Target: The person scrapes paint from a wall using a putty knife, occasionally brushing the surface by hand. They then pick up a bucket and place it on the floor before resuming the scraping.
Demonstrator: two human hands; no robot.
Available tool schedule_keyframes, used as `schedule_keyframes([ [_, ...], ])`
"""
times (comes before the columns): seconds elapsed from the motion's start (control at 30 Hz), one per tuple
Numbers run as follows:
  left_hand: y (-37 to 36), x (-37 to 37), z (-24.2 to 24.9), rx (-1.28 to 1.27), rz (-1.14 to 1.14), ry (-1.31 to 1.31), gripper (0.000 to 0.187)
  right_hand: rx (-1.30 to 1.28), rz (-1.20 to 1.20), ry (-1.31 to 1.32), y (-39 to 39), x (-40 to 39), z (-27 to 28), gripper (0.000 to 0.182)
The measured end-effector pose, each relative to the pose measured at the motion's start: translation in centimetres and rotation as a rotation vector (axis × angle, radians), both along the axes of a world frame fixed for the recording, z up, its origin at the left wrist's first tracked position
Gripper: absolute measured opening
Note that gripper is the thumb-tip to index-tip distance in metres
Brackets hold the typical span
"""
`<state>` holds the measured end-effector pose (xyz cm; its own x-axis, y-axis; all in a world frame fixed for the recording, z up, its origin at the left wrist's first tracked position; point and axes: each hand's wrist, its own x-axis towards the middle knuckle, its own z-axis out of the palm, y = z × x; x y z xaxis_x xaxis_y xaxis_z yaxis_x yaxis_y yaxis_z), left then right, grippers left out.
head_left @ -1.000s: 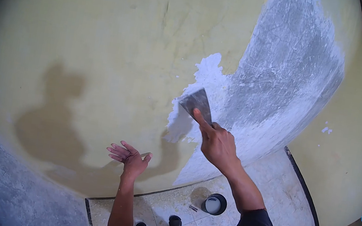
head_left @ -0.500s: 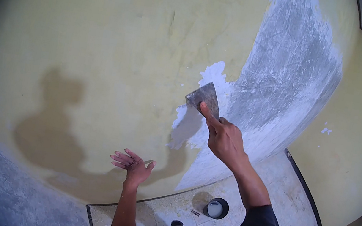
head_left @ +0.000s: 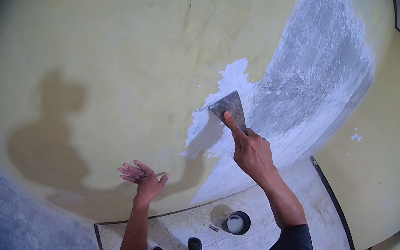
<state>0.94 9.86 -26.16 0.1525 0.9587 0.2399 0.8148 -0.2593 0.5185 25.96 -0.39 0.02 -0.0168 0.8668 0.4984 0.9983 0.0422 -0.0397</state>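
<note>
From my remote seat, I had right hand (head_left: 255,157) clenched round scraper (head_left: 237,110), index finger pressed to blade, likely to steady pressure; blade sat over white patch (head_left: 236,73) beside yellow paint (head_left: 120,37). Left hand (head_left: 149,183) hung open, fingers spread, probably for balance. Bucket (head_left: 247,227) stood on floor (head_left: 263,205), likely for easy reach

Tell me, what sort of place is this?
Probably a room under renovation: the yellow wall has a grey and white patch, the right hand holds a scraper, and a bucket stands on the floor.
</note>
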Motion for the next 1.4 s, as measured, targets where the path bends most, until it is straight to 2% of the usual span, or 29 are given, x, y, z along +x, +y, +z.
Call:
schedule_keyframes([
  [0.13,-0.4,0.3,1.1,-0.031,0.026,0.045,0.134,0.043,0.044,0.013,0.8,-1.4,2.0,0.079],
  [0.27,-0.4,-0.5,1.5,-0.148,-0.015,0.046,0.135,0.011,-0.003,0.016,-0.1,-0.5,-0.2,0.078],
  [0.43,-0.2,0.1,0.7,0.003,-0.001,-0.007,0.133,0.017,0.006,0.026,0.5,-1.9,1.8,0.078],
  [0.63,-0.3,0.1,1.4,-0.069,-0.014,-0.004,0.134,-0.034,0.003,0.05,-0.2,-0.5,-0.1,0.077],
  [0.77,-0.2,0.7,1.5,-0.037,0.027,-0.024,0.135,0.07,0.067,0.088,1.0,-2.7,1.9,0.078],
  [0.93,-0.2,-0.1,1.9,-0.14,-0.04,-0.007,0.136,0.006,-0.002,0.09,0.1,-1.2,-2.4,0.078],
  [1.0,-0.1,-0.2,1.5,-0.133,-0.039,-0.006,0.136,-0.038,-0.003,0.094,0.3,-1.7,-2.2,0.078],
  [1.07,0.0,0.1,1.5,-0.122,-0.04,-0.005,0.136,0.073,0.024,0.096,1.3,-2.7,-1.1,0.078],
  [1.17,0.0,0.1,1.7,-0.103,-0.029,-0.016,0.136,0.1,0.032,0.138,1.2,-3.7,-0.6,0.08],
  [1.3,-0.2,0.1,1.7,-0.139,-0.015,0.014,0.139,-0.01,-0.01,0.087,-0.1,-2.8,-4.1,0.079],
  [1.4,-0.3,0.2,1.6,-0.109,-0.003,-0.016,0.14,-0.066,-0.004,0.106,0.4,-2.9,-3.9,0.079],
])
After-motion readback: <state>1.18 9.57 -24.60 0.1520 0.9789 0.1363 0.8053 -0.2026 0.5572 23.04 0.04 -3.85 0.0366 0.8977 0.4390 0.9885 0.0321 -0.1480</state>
